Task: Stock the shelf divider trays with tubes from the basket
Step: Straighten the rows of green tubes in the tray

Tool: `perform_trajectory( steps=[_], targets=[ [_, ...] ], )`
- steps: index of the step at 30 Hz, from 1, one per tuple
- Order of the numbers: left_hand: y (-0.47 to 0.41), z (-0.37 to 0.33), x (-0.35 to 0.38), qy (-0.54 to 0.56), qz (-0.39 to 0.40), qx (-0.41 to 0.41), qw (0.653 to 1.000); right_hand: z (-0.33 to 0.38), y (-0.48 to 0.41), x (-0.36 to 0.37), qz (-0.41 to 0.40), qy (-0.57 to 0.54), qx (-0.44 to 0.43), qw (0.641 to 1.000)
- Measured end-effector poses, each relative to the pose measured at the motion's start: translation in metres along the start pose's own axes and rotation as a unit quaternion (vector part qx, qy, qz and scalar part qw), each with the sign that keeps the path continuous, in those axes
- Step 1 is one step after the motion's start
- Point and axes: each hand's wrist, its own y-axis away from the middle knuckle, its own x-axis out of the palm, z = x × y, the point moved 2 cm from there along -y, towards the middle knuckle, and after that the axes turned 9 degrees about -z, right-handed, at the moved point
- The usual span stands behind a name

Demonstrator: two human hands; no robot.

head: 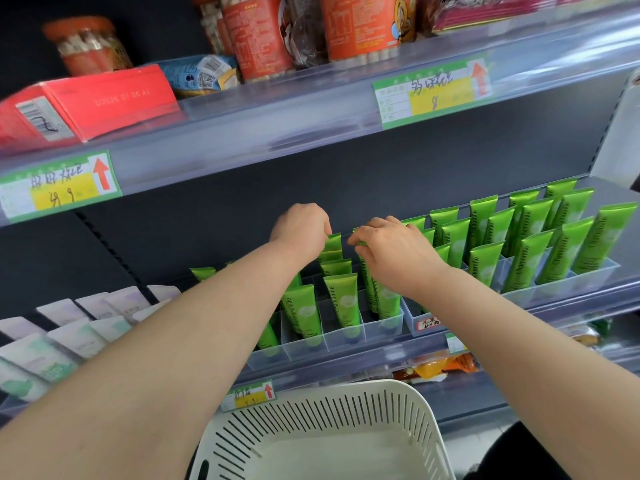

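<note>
Head view: both bare hands reach to the rear of a clear plastic divider tray (346, 336) on the middle shelf. Left hand (301, 225), grip pinched on the flat crimped top of a glossy green tube (333, 241). Right hand (391, 245), grip curled over another tube top (363, 242); actual hold unclear. More green tubes (540, 244) stand upright in trays to the right. White slotted plastic basket (325, 431) sits below, no tubes visible inside.
</note>
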Motion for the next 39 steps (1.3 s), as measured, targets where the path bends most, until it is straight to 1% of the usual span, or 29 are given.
perform_trajectory(
  steps=[5, 6, 8, 10, 12, 17, 20, 24, 28, 34, 39],
  targets=[
    [0.002, 0.003, -0.008, 0.064, -0.035, 0.020, 0.997, 0.002, 0.001, 0.000, -0.008, 0.007, -0.004, 1.000],
    [0.002, 0.003, -0.010, 0.078, -0.030, 0.029, 0.996, 0.002, 0.001, 0.000, -0.008, 0.008, -0.003, 1.000],
    [0.003, 0.005, -0.013, 0.087, 0.011, 0.049, 0.995, 0.004, 0.002, 0.001, -0.011, 0.011, 0.000, 1.000],
    [0.004, 0.006, -0.012, 0.064, 0.056, 0.063, 0.994, 0.005, 0.003, 0.002, -0.016, 0.016, 0.003, 1.000],
    [0.006, 0.006, -0.010, 0.030, 0.072, 0.069, 0.995, 0.005, 0.004, 0.002, -0.019, 0.019, 0.005, 1.000],
    [0.009, -0.004, -0.006, 0.009, 0.038, 0.067, 0.997, 0.006, 0.004, 0.001, -0.019, 0.016, 0.007, 1.000],
    [0.008, -0.007, -0.005, 0.006, 0.039, 0.057, 0.998, 0.007, 0.003, -0.001, -0.016, 0.017, 0.005, 1.000],
    [0.008, -0.003, -0.006, 0.033, 0.043, 0.027, 0.998, 0.009, 0.003, -0.003, -0.013, 0.018, 0.006, 1.000],
    [0.012, 0.004, -0.016, 0.070, 0.030, 0.021, 0.997, 0.017, 0.002, -0.004, -0.019, 0.021, -0.003, 1.000],
    [0.029, 0.035, -0.032, 0.081, 0.009, 0.007, 0.997, 0.045, 0.003, -0.001, -0.031, -0.001, -0.050, 0.998],
    [0.047, 0.059, -0.038, 0.089, 0.015, 0.008, 0.996, 0.072, 0.007, 0.010, 0.004, 0.003, -0.100, 0.995]
  ],
)
